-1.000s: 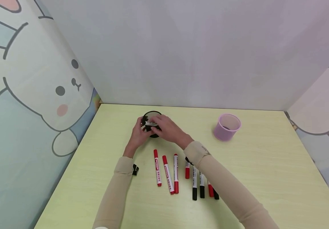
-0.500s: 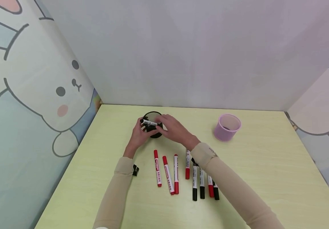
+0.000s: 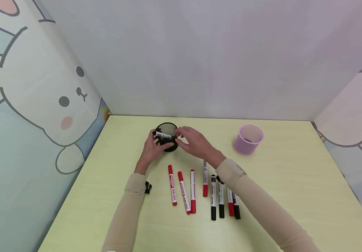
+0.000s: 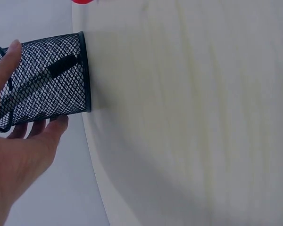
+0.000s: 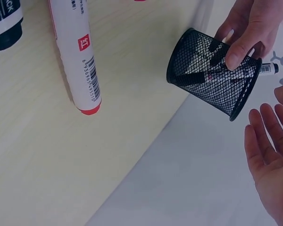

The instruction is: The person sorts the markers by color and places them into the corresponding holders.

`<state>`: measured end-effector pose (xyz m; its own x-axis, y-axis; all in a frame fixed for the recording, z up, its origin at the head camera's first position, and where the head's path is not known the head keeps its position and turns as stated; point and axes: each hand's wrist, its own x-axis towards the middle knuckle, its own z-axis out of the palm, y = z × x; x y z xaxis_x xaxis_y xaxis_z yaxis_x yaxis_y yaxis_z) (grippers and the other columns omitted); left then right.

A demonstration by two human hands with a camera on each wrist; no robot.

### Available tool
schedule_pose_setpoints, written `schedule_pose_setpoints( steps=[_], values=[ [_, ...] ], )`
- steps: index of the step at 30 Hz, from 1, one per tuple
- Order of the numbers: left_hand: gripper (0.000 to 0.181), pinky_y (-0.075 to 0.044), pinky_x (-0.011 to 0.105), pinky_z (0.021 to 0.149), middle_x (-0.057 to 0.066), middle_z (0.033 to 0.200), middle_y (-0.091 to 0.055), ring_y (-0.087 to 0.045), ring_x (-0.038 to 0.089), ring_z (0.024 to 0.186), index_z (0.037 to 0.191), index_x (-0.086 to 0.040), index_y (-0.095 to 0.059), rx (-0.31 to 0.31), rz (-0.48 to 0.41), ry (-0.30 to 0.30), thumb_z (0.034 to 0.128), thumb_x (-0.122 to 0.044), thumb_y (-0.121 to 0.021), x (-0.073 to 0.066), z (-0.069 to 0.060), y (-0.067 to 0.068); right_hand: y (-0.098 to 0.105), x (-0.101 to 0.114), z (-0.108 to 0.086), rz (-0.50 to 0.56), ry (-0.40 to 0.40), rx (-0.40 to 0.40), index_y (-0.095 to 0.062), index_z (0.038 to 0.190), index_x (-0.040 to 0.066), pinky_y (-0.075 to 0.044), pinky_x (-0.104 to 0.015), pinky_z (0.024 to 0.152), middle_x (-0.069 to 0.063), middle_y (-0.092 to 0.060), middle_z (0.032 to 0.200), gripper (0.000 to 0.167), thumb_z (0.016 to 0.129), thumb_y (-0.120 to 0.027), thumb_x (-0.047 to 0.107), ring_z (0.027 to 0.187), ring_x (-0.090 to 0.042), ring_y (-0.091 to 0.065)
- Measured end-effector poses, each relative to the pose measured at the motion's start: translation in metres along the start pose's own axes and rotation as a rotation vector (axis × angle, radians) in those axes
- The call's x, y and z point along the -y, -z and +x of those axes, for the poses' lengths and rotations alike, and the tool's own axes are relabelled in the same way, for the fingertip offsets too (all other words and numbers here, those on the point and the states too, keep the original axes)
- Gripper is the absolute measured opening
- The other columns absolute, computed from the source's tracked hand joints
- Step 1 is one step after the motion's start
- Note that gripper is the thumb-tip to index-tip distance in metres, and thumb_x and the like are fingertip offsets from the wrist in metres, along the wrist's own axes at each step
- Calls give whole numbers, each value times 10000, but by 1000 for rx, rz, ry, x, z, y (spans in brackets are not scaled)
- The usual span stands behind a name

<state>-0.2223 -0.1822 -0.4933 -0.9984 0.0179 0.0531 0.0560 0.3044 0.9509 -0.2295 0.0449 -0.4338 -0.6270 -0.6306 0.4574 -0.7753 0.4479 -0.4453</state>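
My left hand (image 3: 152, 148) grips a black mesh pen holder (image 3: 169, 127), its thumb on the near side and other fingers behind. A white marker with a black end (image 3: 163, 134) leans inside, its upper end sticking out over the rim toward the left. Through the mesh in the left wrist view, the marker's dark end (image 4: 62, 66) shows near the base. My right hand (image 3: 194, 142) hovers just right of the holder. In the right wrist view its fingers (image 5: 269, 136) are spread loosely, apart from the marker and holding nothing.
In front of the hands lie several red-ended markers (image 3: 172, 185) and several black-ended markers (image 3: 213, 197), roughly side by side on the pale table (image 3: 281, 196). A lilac cup (image 3: 245, 142) stands at the right, with something dark inside. A grey-white wall (image 3: 212, 63) rises behind.
The right hand has let go of the black-ended marker and drawn away to the right. The marker now leans in the mesh holder. My left hand has kept its grip.
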Motion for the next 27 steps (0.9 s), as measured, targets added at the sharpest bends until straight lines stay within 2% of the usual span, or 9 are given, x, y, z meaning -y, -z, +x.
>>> schedule_pose_setpoints(
  steps=[13, 27],
  values=[
    [915, -366, 475, 1180, 181, 1521, -420, -407, 362, 1420, 1535, -71, -317, 5, -7, 21, 838, -251, -882, -1, 1, 0, 12, 1, -16, -33, 7, -53, -649, 1179, 50, -569, -350, 841, -69, -684, 1073, 222, 971, -708, 102, 949, -238, -677],
    [915, -386, 465, 1167, 163, 1512, -435, -423, 363, 1413, 1517, -89, -344, -9, -10, 23, 815, -272, -901, 1, 1, 0, 25, 2, -39, -26, -61, -51, -642, 1152, 63, -576, -349, 791, -104, -694, 1054, 219, 959, -731, 115, 905, -236, -680]
  ],
)
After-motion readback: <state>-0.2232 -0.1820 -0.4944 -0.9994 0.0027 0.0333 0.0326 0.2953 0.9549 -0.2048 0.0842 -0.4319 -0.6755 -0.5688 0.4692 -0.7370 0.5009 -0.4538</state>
